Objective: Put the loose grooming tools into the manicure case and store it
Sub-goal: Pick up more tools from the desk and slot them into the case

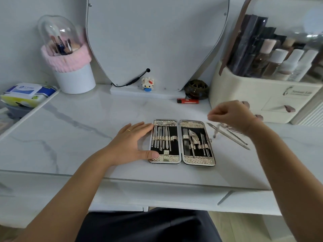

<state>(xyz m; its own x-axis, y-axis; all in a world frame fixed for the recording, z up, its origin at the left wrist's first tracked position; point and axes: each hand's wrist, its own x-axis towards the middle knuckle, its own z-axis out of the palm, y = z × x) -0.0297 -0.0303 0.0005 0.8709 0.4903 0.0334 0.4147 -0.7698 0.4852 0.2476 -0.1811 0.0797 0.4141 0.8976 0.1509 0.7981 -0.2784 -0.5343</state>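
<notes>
The manicure case (181, 160) lies open flat on the white marble tabletop, both black-lined halves holding several metal tools under straps. My left hand (132, 142) rests open against the case's left edge, thumb at its lower corner. My right hand (230, 117) hovers to the right of the case, fingers pinched on a thin metal tool (216, 131) that hangs down, blurred. Loose grooming tools (232, 137), long and silver, lie on the table under that hand.
A cream cosmetics organiser (262, 95) with drawers stands at the back right. A red lighter (187, 101), a dark round pot (197, 89), a small block figure (148, 83) and a mirror base sit behind the case. A brush holder (73, 79) and wipes pack (28, 93) are on the left.
</notes>
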